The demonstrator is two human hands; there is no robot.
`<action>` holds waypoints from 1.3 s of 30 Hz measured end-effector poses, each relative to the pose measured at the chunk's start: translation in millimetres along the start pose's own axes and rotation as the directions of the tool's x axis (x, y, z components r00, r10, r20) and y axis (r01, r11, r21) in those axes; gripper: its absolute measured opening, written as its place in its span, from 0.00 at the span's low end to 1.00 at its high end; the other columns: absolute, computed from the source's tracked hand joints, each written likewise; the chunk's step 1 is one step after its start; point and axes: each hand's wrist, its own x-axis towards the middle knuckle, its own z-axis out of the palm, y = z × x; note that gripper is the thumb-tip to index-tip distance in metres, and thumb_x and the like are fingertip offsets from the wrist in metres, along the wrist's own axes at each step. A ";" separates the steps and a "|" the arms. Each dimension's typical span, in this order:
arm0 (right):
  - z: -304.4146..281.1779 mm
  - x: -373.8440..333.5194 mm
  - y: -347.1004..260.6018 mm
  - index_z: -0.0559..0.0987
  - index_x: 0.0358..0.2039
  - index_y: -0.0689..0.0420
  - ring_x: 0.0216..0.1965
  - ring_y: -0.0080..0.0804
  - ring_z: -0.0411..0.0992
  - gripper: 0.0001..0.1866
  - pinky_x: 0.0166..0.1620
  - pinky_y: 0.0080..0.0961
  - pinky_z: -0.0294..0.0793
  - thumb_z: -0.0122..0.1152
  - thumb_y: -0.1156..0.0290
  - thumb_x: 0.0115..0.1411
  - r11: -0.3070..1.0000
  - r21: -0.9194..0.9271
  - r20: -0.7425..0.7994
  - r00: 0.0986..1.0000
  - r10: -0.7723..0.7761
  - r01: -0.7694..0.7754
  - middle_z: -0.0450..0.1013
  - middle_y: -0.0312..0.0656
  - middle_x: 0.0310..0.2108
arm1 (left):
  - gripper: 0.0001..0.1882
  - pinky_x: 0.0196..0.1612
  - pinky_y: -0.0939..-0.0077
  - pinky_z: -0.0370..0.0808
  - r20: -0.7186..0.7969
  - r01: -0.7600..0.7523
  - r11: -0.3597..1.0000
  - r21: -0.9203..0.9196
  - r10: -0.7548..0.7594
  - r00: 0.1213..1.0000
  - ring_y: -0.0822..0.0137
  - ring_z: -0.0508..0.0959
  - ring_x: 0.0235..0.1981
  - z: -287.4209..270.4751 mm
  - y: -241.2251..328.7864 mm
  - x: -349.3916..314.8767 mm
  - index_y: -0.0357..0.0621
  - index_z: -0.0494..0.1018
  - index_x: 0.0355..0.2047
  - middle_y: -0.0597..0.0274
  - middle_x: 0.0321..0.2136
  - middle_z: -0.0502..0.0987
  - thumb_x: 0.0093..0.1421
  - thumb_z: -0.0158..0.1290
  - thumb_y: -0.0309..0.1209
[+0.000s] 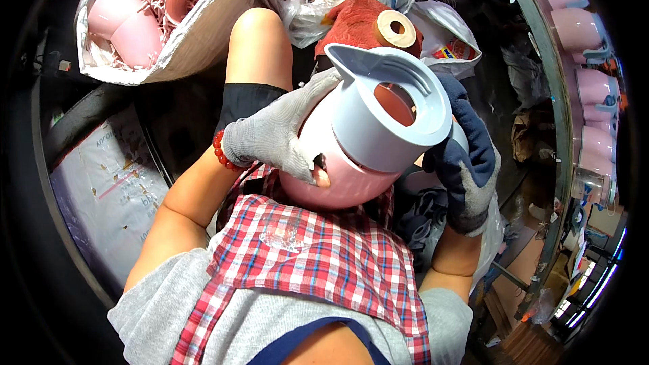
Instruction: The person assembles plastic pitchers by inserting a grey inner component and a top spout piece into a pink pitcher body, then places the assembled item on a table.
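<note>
A pink jug body (351,186) with a light-blue spouted collar (375,118) is held at my lap, tilted so its round opening faces up. Through the opening its reddish inside shows. My left hand (274,132), in a grey glove with a torn thumb tip, is closed against the jug's left side, its fingers reaching behind the spout. On the other side my right hand (466,162), in a navy and grey glove, is wrapped round the light-blue handle side, which it largely hides. Just beyond the jug, a cream tape roll (395,29) rests on a red cloth (358,20).
A white sack (172,61) at the upper left holds pink jug bodies and shredded strips. Beside it, a clear bag (297,23) contains white lid parts. Pink jugs (578,30) line a rack along the right. Dark grey parts (429,220) lie in a bag near my right forearm.
</note>
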 end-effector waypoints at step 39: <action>8.2 -27.8 11.3 0.66 0.56 0.64 0.20 0.11 0.61 0.31 0.23 0.11 0.57 0.59 0.60 0.57 0.970 0.041 0.020 0.971 0.237 -0.238 0.70 0.32 0.33 | 0.44 0.52 0.74 0.67 -0.182 -0.101 0.946 -0.309 0.045 0.982 0.73 0.73 0.43 23.7 0.0 28.6 0.32 0.63 0.53 0.58 0.41 0.76 0.40 0.68 0.43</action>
